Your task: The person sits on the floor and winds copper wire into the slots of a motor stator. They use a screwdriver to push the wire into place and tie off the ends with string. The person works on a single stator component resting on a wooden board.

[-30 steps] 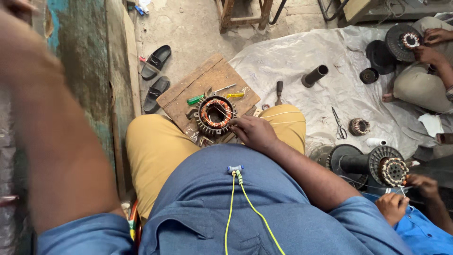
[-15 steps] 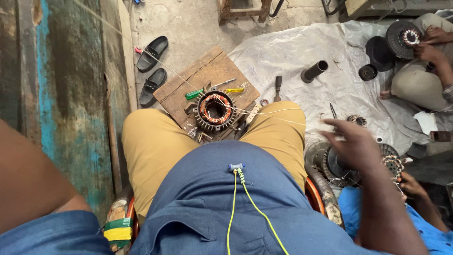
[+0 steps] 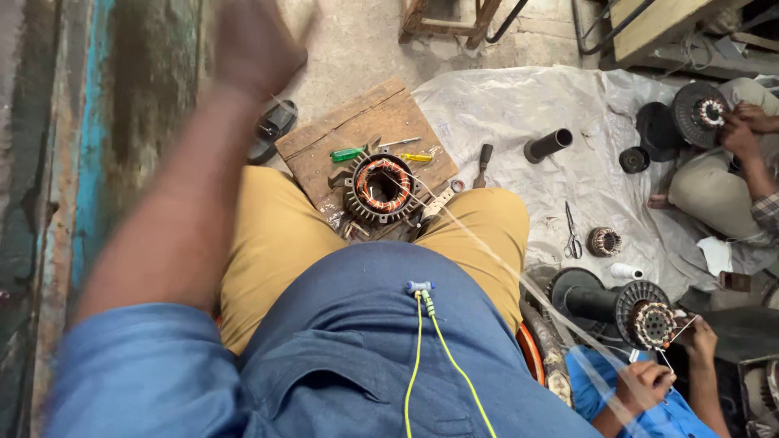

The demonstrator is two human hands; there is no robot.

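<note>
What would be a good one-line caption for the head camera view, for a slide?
Left hand raised and blurred above a copper-wound stator resting on a wooden board between the seated person's knees.

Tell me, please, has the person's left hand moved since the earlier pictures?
Yes. The left hand has swung up and forward: earlier only the arm showed at the left edge, now the blurred hand is raised beyond the wooden board, left of the wound stator.

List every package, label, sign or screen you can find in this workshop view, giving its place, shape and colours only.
White paper slip: lies on the plastic sheet at the right, by a seated person's leg; crumpled, roughly square.
Small dark flat slab: just below that slip; rectangular, perhaps a phone, too small to tell.
No sign or lit screen shows.
</note>
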